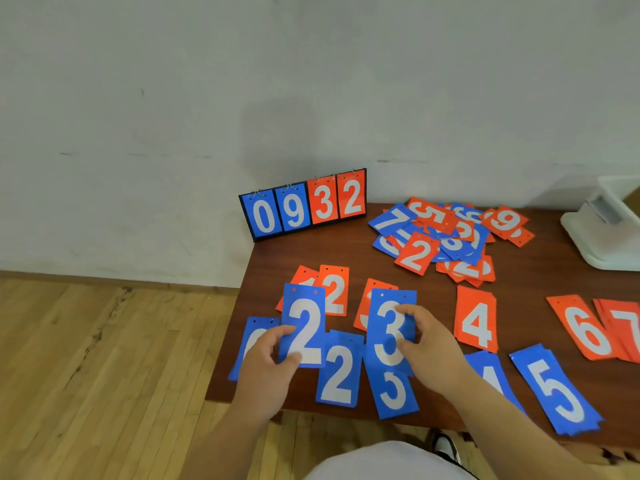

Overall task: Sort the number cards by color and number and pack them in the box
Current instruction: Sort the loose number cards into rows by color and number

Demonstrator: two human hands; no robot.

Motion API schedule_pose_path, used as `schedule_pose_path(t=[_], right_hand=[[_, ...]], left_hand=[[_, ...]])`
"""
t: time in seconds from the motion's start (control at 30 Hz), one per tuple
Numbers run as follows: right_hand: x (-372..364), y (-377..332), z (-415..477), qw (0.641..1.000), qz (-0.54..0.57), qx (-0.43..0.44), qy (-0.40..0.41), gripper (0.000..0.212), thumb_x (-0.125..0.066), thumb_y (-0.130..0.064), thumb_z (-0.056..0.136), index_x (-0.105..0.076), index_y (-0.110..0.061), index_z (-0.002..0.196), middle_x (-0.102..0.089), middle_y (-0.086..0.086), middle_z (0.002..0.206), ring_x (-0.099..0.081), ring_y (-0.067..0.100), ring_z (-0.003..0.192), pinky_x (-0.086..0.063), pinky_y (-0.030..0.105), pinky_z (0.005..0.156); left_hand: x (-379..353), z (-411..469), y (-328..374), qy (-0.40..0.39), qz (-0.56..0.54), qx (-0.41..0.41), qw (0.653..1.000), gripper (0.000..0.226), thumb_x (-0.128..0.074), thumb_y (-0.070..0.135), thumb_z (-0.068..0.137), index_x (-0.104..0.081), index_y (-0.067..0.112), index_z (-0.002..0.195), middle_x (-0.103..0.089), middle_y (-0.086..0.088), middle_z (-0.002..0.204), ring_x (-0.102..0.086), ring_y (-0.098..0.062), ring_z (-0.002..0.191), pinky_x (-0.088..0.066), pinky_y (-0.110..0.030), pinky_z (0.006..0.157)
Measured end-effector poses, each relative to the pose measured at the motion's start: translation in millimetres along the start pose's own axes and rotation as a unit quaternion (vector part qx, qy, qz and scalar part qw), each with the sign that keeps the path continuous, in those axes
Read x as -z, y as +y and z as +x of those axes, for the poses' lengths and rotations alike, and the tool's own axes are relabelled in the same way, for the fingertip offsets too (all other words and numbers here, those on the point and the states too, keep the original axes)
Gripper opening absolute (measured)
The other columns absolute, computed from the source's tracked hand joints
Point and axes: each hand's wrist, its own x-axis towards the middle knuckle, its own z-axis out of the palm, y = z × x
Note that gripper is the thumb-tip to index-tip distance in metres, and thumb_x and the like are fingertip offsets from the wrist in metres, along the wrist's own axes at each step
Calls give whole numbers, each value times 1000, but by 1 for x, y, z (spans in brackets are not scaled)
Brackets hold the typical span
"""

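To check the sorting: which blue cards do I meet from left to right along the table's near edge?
Blue 0 card → blue 2 card in the left hand → flat blue 2 card → flat blue 3 card → blue 4 card → blue 5 card.

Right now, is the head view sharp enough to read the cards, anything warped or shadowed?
Head view: the blue 2 card and blue 3 card read clearly; the red 7 card at the right edge is stretched and cut off; a soft shadow on the wall above the scoreboard.
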Motion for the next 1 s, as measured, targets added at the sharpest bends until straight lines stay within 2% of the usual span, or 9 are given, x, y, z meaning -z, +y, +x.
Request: schedule_pose_path(t=[0.13, 0.23, 0.4, 0.47, 0.53, 0.6, 0.7, 0.83, 1.0], right_hand=[[-9, 28, 4, 998, -10, -56, -6, 48, -62, -13, 98, -47, -39, 135, -55, -14, 110, -61, 7, 87, -60, 24, 60], [-19, 51, 6, 996, -23, -89, -13, 49, -60, -10, 97, -49, -38, 135, -61, -11, 110, -60, 4, 87, -61, 26, 67], [-41, 79, 15, 986, -69, -126, -88, 49, -59, -11, 96, -51, -40, 134, -61, -7, 109, -60, 10, 79, -58, 26, 65], [-48, 88, 18, 979, -130, -113, -110, 48, -62, -17, 96, -52, -41, 136, -53, -5, 116, -57, 15, 94, -57, 28, 77], [-54, 96, 19, 968, -214, -83, -100, 50, -66, -27, 94, -50, -42, 139, -39, -5, 122, -45, 17, 113, -50, 31, 94], [-56, 96, 19, 958, -268, -64, -83, 52, -68, -36, 92, -48, -44, 139, -31, -4, 131, -35, 19, 119, -47, 34, 99], [-55, 92, 21, 951, -290, -63, -90, 53, -68, -39, 91, -47, -45, 139, -29, -3, 139, -34, 22, 124, -48, 36, 101], [-49, 80, 23, 955, -272, -67, -101, 55, -65, -41, 93, -45, -41, 144, -34, -3, 141, -36, 22, 128, -47, 35, 103], [-9, 61, 33, 971, -224, -83, -26, 64, -70, -46, 89, -44, -36, 146, -40, -4, 149, -36, 23, 137, -45, 41, 109]], left_hand=[[-20, 10, -16, -59, 76, -8, 995, 32, -69, 20, 96, -59, 40, 119, -58, 19, 119, -60, 0, 107, -54, -10, 70], [-39, 19, -30, -93, 120, 5, 988, 33, -67, 18, 98, -59, 34, 125, -57, 17, 121, -54, 10, 97, -44, 1, 62], [-70, 29, -65, -152, 210, 38, 965, 33, -64, 24, 99, -55, 38, 127, -61, 12, 125, -61, 2, 93, -51, -10, 67], [-80, 29, -78, -166, 286, 12, 944, 35, -62, 29, 99, -53, 37, 132, -59, 10, 124, -60, -6, 104, -53, -21, 82], [-88, 27, -85, -144, 403, -55, 902, 36, -63, 37, 96, -53, 37, 131, -50, 5, 121, -51, -17, 109, -48, -29, 87], [-93, 26, -82, -113, 462, -74, 876, 39, -66, 45, 92, -53, 39, 128, -40, 0, 132, -43, -24, 117, -44, -36, 94], [-96, 30, -74, -133, 477, -57, 867, 45, -65, 51, 92, -49, 41, 132, -33, 0, 143, -36, -25, 129, -41, -40, 104], [-92, 40, -59, -153, 479, -49, 863, 46, -61, 52, 94, -49, 38, 137, -34, 2, 142, -36, -23, 131, -41, -39, 105], [-92, 59, -20, -123, 457, -79, 878, 51, -58, 54, 94, -46, 35, 140, -42, 6, 135, -41, -18, 126, -43, -35, 101]])
